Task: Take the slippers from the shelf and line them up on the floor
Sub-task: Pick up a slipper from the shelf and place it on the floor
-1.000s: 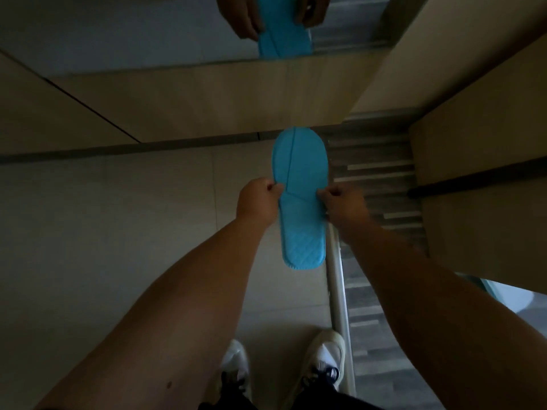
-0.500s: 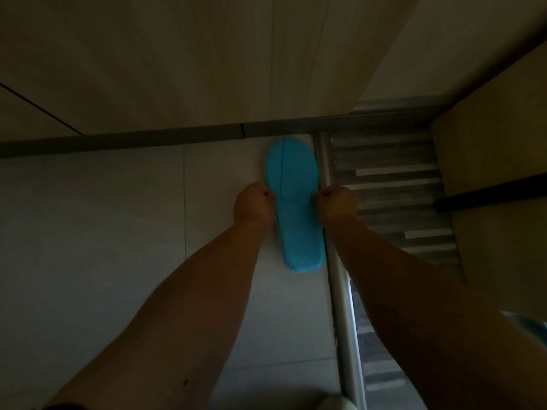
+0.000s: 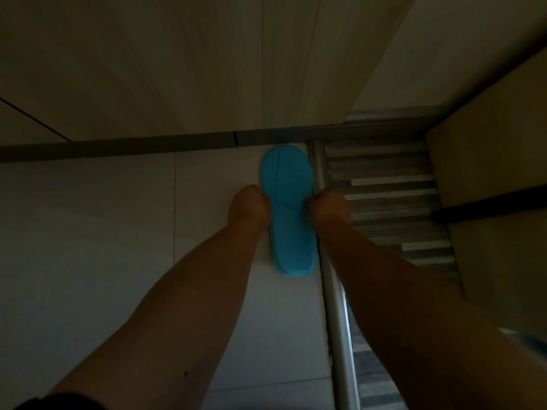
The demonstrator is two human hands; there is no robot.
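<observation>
A flat light-blue slipper (image 3: 288, 211) lies lengthwise on the pale tiled floor (image 3: 103, 232), toe toward the grey skirting at the wall. My left hand (image 3: 248, 205) pinches its left edge at mid-length. My right hand (image 3: 329, 205) pinches its right edge opposite. Both fists are closed on the fabric. The heel end points back toward me and shows a stitched rim. It is dim, and I cannot tell whether one slipper or a stacked pair is held.
A metal threshold strip (image 3: 336, 321) runs along the slipper's right side, with striped grey flooring (image 3: 384, 196) beyond it. A wood-panelled wall (image 3: 207, 69) rises ahead. A cabinet side (image 3: 488, 173) with a dark bar (image 3: 488, 207) stands at the right. Something blue (image 3: 529, 343) shows at the right edge.
The slipper has gone down from mid-air to the floor, close to the skirting, with both hands holding its sides throughout. My view has tilted down and nearer; my shoes have left the frame.
</observation>
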